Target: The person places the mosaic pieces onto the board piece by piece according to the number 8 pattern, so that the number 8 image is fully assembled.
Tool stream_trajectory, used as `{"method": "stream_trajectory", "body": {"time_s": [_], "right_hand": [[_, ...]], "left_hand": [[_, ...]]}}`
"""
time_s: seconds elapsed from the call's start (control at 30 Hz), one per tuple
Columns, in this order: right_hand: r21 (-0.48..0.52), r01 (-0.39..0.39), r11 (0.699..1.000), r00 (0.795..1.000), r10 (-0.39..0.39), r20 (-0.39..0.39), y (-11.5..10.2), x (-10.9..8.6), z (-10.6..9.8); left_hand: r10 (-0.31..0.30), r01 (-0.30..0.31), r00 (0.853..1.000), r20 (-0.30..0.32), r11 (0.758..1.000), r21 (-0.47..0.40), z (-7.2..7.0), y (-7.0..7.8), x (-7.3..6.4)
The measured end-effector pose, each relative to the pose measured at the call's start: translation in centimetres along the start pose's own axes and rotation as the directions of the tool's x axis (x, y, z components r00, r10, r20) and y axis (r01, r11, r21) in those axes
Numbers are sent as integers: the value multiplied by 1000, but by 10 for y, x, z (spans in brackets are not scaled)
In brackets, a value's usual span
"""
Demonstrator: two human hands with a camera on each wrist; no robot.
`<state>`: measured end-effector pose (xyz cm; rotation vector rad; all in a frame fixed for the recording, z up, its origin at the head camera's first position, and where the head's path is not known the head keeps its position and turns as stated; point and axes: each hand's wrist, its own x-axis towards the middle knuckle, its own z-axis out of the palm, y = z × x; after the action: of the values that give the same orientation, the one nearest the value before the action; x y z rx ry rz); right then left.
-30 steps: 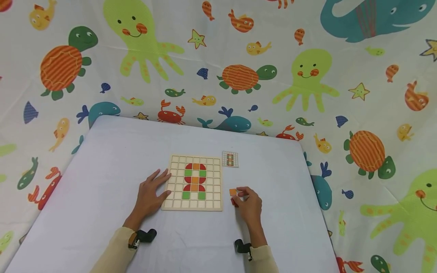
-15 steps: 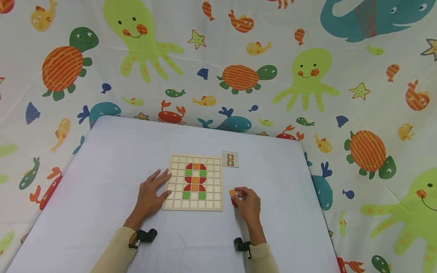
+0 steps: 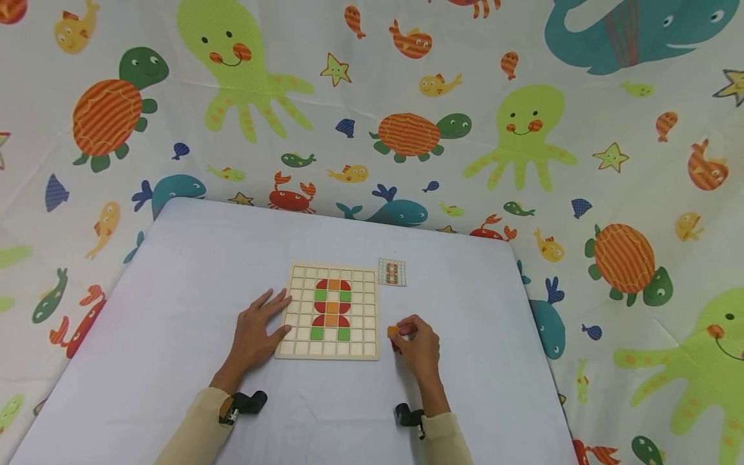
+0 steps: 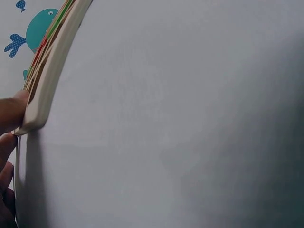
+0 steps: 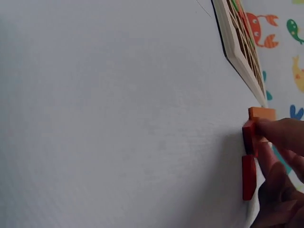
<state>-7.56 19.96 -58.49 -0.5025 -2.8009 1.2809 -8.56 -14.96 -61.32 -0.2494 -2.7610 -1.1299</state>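
Note:
My left hand (image 3: 254, 332) rests at the left edge of a wooden grid board (image 3: 365, 349), fingers spread; the thumb (image 4: 14, 111) lies on the rim near a corner in the left wrist view. Red rounded, orange and green square tiles fill some cells down its middle. Right of the board, my right hand (image 3: 422, 342) pinches an orange square tile (image 3: 392, 330) between thumb and fingers. Close by that tile in the right wrist view is a red tile (image 5: 249, 137), with another red tile (image 5: 248, 178) beside it. My fingers partly cover the orange tile.
A small pattern card (image 3: 392, 272) with a matching coloured grid lies beyond the board's upper right corner. A white cloth (image 3: 494, 310) covers the table. Behind it hangs a curtain (image 3: 372, 84) printed with sea animals.
My right hand has closed its fingers on the orange tile and shifted slightly left with it. My left hand and the board stay in place.

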Motion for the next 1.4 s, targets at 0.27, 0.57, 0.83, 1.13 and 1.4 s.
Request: {"method": "stream_trajectory", "body": {"time_s": [0.27,0.57,0.83,1.13,1.4], "right_hand": [[121,136,983,990,-131,-49,-7,-13,16],[229,186,956,978,-201,47,-30,-38,43],[256,146,956,976,-182,122,-49,-54,63],[47,151,987,982,-156,111,-57,-62,78],[-74,199,977,977,-192,95,-60,-59,85]], "left_hand": [[1,-1,1000,-5,1000,-6,0,-2,-1],[2,-2,1000,-8,1000,0,1,-4,-1],[-3,3,1000,-3,1000,-2,0,-3,0],[-7,6,1000,14,1000,8,2,-5,1],[2,-2,1000,1,1000,-4,2,-5,1]]}}
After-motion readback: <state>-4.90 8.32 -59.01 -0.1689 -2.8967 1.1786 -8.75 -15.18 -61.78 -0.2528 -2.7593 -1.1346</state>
